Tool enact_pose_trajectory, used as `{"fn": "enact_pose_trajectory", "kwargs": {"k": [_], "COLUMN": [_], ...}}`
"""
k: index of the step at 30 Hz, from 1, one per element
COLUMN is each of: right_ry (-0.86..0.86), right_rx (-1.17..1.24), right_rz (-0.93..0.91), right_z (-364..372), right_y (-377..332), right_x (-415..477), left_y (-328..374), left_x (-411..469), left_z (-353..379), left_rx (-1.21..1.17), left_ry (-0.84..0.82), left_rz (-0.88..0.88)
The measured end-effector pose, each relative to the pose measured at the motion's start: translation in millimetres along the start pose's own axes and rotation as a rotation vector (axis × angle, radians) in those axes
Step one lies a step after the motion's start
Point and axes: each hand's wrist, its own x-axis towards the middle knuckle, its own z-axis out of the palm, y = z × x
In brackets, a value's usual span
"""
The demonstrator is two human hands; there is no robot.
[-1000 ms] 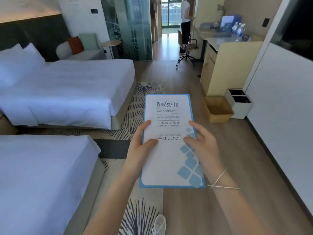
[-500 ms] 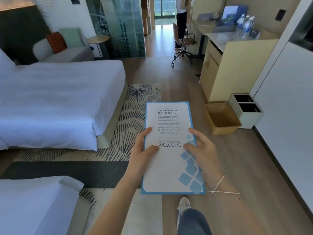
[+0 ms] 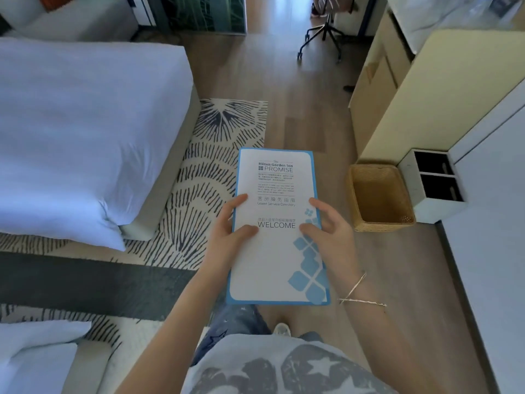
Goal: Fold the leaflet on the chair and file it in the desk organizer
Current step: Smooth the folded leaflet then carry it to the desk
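Blue-bordered leaflet [image 3: 277, 223] is held flat in mid-air above the wooden floor [image 3: 326, 132], printed face up, apparently already folded to a narrow panel; left hand [image 3: 227, 233] grips its left edge, thumb on top; right hand [image 3: 331, 231] grips the right edge likewise; this two-sided hold keeps the sheet flat; no desk organizer can be identified in view; filing remains outstanding.

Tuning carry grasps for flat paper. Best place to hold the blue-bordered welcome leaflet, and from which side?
Grip the blue-bordered white leaflet at mid-height on its two long edges, one hand from each side, thumbs on the printed face. It is a tall, thin sheet held flat and face up; the left hand and right hand already hold it so.
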Motion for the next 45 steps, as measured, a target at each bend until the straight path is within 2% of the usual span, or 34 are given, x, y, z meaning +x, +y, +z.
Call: {"fn": "enact_pose_trajectory", "kwargs": {"k": [8,18,27,36,45], "right_ry": [0.004,0.079,0.065,0.007,0.024], "right_rx": [-0.008,0.030,0.039,0.007,-0.022], "right_rz": [-0.006,-0.106,-0.103,-0.099,-0.070], "right_z": [29,63,36,4,-2], "right_y": [-47,-177,-228,-333,-377], "right_x": [225,510,769,1016,1244], "left_y": [39,188,230,317,352], "left_x": [224,525,765,993,1213], "left_z": [25,80,168,270,330], "left_rx": [-0.006,0.011,0.021,0.015,0.031], "left_ry": [0.009,-0.150,-0.113,-0.048,-0.022], "left_rz": [0.001,0.085,0.033,0.032,0.022]}}
